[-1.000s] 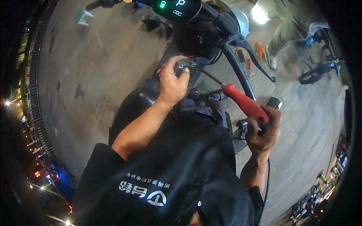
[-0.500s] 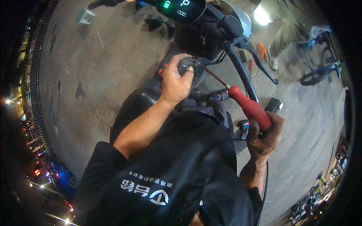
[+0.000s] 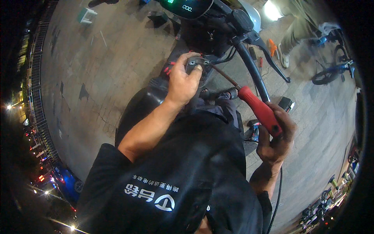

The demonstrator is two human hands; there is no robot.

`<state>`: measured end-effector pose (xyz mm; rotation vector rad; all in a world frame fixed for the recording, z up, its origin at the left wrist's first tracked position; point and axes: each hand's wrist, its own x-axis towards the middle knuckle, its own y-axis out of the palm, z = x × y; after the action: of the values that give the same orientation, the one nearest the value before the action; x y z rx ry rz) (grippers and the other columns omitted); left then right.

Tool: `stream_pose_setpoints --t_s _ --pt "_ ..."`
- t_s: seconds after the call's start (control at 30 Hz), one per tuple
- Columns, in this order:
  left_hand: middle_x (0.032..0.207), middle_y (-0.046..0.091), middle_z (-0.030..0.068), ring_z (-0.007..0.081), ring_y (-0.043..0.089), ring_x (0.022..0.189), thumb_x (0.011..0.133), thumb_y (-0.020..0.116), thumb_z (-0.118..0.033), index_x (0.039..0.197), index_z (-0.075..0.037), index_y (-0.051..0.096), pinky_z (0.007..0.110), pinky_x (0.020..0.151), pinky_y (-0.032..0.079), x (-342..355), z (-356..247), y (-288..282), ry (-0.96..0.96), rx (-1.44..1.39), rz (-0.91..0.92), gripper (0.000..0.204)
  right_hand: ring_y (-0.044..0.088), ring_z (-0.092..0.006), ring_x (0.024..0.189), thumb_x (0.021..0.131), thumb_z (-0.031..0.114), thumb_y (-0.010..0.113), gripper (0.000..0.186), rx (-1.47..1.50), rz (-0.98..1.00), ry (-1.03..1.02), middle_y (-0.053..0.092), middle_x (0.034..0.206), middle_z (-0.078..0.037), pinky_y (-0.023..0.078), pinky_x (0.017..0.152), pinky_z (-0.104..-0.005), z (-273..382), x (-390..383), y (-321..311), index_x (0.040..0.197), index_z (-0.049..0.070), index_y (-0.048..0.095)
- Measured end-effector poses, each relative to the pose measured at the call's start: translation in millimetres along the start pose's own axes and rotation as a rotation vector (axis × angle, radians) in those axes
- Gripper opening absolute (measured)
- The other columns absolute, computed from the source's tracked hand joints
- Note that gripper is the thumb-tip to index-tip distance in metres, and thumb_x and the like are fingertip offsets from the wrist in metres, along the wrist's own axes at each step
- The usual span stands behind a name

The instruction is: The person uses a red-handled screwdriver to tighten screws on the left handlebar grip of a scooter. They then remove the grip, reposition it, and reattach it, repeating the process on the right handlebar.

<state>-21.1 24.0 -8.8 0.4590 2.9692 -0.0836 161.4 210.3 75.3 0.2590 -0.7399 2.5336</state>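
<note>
- The red-handled screwdriver [image 3: 260, 109] is gripped near its rear end by the right hand [image 3: 281, 134], right of centre in the frame; the fingers are curled around the handle.
- The screwdriver's shaft is pointed toward the upper left; its far end is seen at the right edge of a small dark part [image 3: 201, 61], though contact cannot be confirmed.
- This part, with metal pieces visible on it, is pinched between thumb and fingers of the left hand [image 3: 183, 85], at upper centre.
- Both hands are positioned over a black scooter [image 3: 142, 105], whose lit display [image 3: 187, 7] is cut off by the top edge.
- A dark box [image 3: 286, 103] is noted on the paving, right of centre.
- A blue bicycle [image 3: 333, 72] is seen at upper right.
- A small stool [image 3: 86, 15] is placed at upper left.
</note>
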Motion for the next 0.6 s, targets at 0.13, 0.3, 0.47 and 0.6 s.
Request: stream_pose_setpoints --t_s 0.13,0.3,0.47,0.6 --pt "0.101 0.060 0.0054 0.0100 0.056 0.091 0.086 0.057 0.003 0.118 0.000 0.056 0.023 0.082 0.046 -1.5 -0.5 6.0 -0.155 -0.189 0.019 0.032 0.060 -0.0344 0.111 0.082 -0.001 0.064 0.041 0.228 -0.020 -0.052 0.057 0.119 -0.027 0.052 0.090 -0.0430 20.7 -3.5 -3.3 0.117 0.006 0.045" --pt "0.095 0.057 0.0023 0.0089 0.053 0.085 0.088 0.055 0.006 0.119 0.000 0.056 0.022 0.078 0.045 -2.4 -6.1 10.6 -0.073 -0.104 0.005 0.032 0.066 -0.0347 0.099 0.075 0.005 0.075 0.047 0.148 0.020 -0.107 0.061 0.113 -0.028 0.055 0.081 -0.0407 16.6 4.4 15.0 0.114 0.008 0.049" --pt "0.094 0.057 0.0018 0.0077 0.052 0.085 0.088 0.055 0.007 0.117 0.000 0.058 0.022 0.076 0.045 -3.1 -2.2 5.3 -0.047 -0.019 0.017 0.030 0.063 -0.0330 0.106 0.079 0.001 0.062 0.042 0.104 0.069 -0.109 0.058 0.118 -0.027 0.053 0.088 -0.0416 20.0 8.0 14.6 0.117 0.006 0.044" --pt "0.094 0.058 0.0017 0.0077 0.052 0.085 0.087 0.055 0.007 0.114 0.000 0.059 0.022 0.077 0.045 -2.7 -5.0 6.6 -0.025 0.013 0.014 0.028 0.063 -0.0329 0.106 0.079 0.002 0.063 0.043 0.135 0.051 -0.094 0.058 0.117 -0.027 0.053 0.088 -0.0409 20.0 7.3 17.2 0.117 0.006 0.044"
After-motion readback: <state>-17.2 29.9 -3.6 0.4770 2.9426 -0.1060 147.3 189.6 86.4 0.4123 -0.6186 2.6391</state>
